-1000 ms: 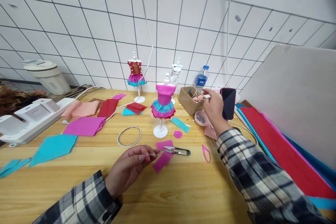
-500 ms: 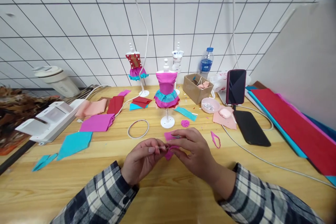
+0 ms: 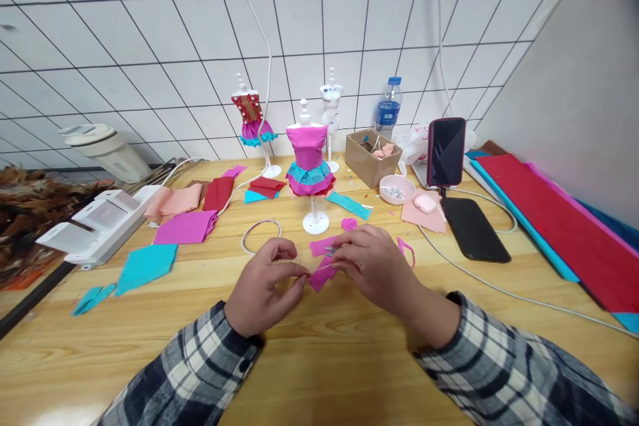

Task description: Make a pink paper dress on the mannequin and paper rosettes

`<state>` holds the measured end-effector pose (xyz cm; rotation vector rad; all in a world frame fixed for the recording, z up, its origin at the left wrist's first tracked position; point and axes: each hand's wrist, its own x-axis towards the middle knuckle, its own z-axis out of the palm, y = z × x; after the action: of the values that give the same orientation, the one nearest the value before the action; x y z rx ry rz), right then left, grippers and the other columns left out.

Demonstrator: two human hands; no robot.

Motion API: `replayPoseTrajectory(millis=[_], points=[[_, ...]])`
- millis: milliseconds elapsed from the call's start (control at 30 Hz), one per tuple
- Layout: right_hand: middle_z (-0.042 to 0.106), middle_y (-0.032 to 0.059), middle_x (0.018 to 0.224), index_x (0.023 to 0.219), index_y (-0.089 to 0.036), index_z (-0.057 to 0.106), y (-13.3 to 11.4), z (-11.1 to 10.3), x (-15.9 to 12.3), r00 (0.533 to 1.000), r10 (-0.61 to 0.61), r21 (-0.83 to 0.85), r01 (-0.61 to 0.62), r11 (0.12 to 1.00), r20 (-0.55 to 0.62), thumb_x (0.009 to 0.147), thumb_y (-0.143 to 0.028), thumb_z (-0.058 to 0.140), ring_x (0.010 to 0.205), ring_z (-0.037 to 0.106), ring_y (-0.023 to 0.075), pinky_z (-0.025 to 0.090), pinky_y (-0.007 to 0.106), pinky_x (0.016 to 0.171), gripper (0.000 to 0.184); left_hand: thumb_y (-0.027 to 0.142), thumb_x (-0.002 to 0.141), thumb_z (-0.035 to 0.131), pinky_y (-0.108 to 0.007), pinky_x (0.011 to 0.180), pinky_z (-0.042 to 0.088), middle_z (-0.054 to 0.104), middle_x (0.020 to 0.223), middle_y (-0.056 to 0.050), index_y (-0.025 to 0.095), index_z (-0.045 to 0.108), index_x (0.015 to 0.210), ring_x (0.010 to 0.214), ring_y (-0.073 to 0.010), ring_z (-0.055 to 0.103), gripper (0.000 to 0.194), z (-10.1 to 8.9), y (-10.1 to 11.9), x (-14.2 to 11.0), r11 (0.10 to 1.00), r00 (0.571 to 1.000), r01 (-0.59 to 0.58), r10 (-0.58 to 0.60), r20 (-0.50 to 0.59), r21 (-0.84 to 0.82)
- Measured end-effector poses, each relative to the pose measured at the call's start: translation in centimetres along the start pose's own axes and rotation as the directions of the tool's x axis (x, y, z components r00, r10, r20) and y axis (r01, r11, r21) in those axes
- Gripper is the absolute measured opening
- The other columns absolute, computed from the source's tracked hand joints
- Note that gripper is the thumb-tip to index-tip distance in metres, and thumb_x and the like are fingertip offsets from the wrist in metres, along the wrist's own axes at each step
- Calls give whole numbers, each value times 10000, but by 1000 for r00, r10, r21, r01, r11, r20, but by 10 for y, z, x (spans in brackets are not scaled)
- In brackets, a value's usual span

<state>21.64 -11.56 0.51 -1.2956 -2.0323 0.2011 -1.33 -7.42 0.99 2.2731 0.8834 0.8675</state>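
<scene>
My left hand (image 3: 264,289) is closed in a pinch over the table, thumb against forefinger. Between it and my right hand (image 3: 377,263), also pinched, runs a thin pale strip (image 3: 321,268); its material is too small to tell. Just beyond the fingers lie magenta fabric pieces (image 3: 320,276), and the blade tips of thread snips (image 3: 329,250) show beside my right hand, which hides their handles. Behind them stands a small dress form (image 3: 307,146) in a magenta top with a turquoise and magenta ruffled skirt. A round pleated magenta piece (image 3: 349,223) lies near its base.
Two more dress forms, one in red and magenta (image 3: 249,110), one white (image 3: 331,103), stand by the wall. On the right are a cardboard box (image 3: 372,163), a pink bowl of small beads (image 3: 397,190), phones and a cable. Fabric pieces (image 3: 184,227) and a power strip (image 3: 102,229) occupy the left.
My right hand has come back from the box and bowl to meet my left hand. The left has turned palm-down, and the strip now spans a small gap between both hands.
</scene>
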Motion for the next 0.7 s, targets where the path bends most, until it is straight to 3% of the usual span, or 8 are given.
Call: replayPoseTrajectory(millis=[67,133,233,333,433,533,633,700], points=[[713,20,858,828,-234,730,4,-1,0,990,17,51,-25,998,142,868,-207,613,823,604,186,423,333,737,126,207,769,659,-401,927,434,638,1006,-92,287,778,921,954,-247,575,209,-8,-3,1,967,987,-152,138,81,206],[691,3,777,819,-230,730,6,-1,-1,968,82,158,-122,980,235,854,-180,610,737,601,152,423,281,666,135,206,767,673,-439,1041,361,678,989,-67,332,767,962,964,-247,583,251,-12,-4,0,928,969,-234,197,151,290],[655,-17,698,725,-212,709,6,-2,0,922,227,248,-310,918,313,805,-160,617,641,575,126,391,239,578,132,211,783,674,-442,1092,318,706,927,-42,353,752,982,914,-225,599,257,-7,-1,-2,912,963,-249,198,182,325],[641,-26,662,679,-199,681,10,-10,3,878,301,253,-408,877,373,781,-157,604,618,558,122,367,228,556,134,209,817,648,-444,1076,338,705,919,-25,357,720,1033,903,-209,599,271,5,2,-3,844,958,-287,256,130,453],[664,-3,736,723,-189,679,21,-29,5,897,314,146,-371,917,310,801,-169,578,708,570,141,375,244,626,129,238,845,635,-435,988,418,686,931,-42,291,630,1196,895,-211,593,355,13,2,-1,735,939,-295,342,42,611],[677,26,829,761,-189,678,39,-48,2,923,340,-37,-339,940,182,825,-203,559,799,566,166,366,261,669,136,286,850,640,-423,912,451,667,1016,-101,190,609,1167,958,-241,578,334,16,5,2,727,942,-236,333,-30,645],[684,22,822,763,-202,679,54,-57,-3,883,393,-130,-371,920,258,843,-252,542,768,567,164,351,259,640,165,284,855,621,-442,962,401,645,1217,-86,208,628,961,1094,-264,538,130,27,18,3,750,937,-317,343,68,581],[692,20,824,781,-212,684,60,-56,-5,855,416,-186,-375,908,310,855,-278,526,749,574,162,341,257,622,187,342,873,587,-454,974,372,558,1380,-61,215,611,957,1207,-287,479,154,43,28,4,740,922,-386,330,202,551]])
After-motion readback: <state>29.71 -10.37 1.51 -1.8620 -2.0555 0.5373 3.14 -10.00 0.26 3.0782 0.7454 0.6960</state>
